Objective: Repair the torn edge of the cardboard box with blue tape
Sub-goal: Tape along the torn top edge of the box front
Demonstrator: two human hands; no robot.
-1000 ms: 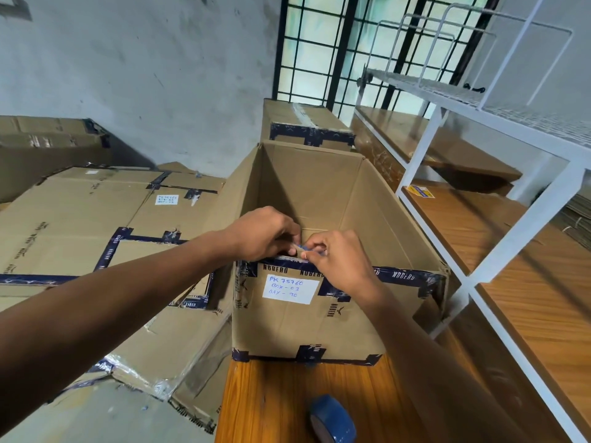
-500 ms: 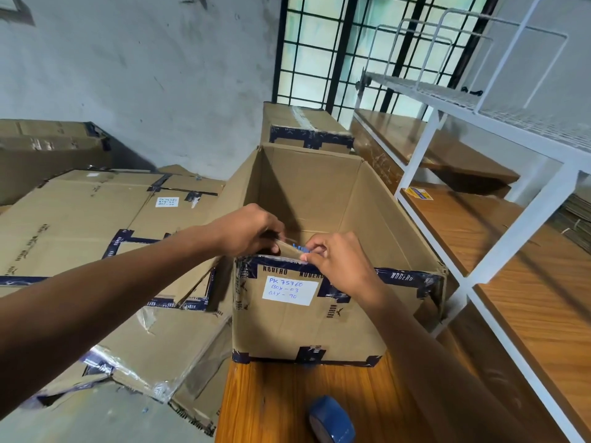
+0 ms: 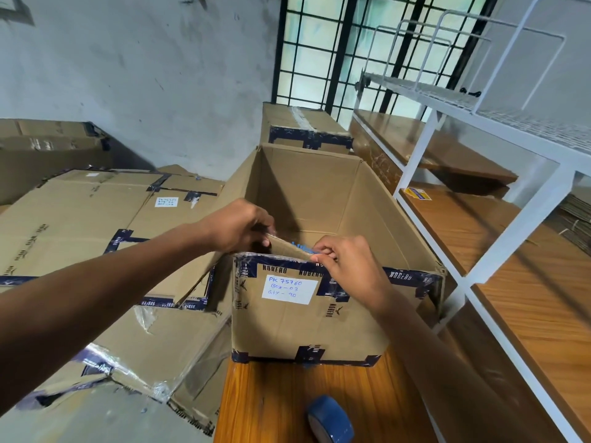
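While the torn flap (image 3: 289, 247) stood up from the near rim of the cardboard box (image 3: 307, 321), judged mid-repair: taping step in hand, strip not yet pressed flat.

Farthest left, stacked cartons (image 3: 83, 219) beside the table (image 3: 278, 404), off its left edge. Next, left hand (image 3: 238, 228) at the flap's left end, fingers (image 3: 265, 241) curled and pinching the cardboard there. Between the hands, flap tilted inward over the open box, a short bit of blue tape (image 3: 300, 247) showing on it at the right. Right hand (image 3: 348, 266) just beside, over the rim, fingertips (image 3: 323, 254) clamped together on the tape end and flap edge. White label (image 3: 289, 289) below on the front wall. Further right, white shelving (image 3: 479, 251) hard against the box.

Box stood at the table's far edge; tape roll (image 3: 331, 420) lay on the near edge, well apart from both hands, untouched.

Next move, as a guess: flap lined up with the rim by the left, tape smoothed down across the tear by the right, probably a further strip from the roll. Risk seen: tape creasing or sticking crooked if the flap shifted.
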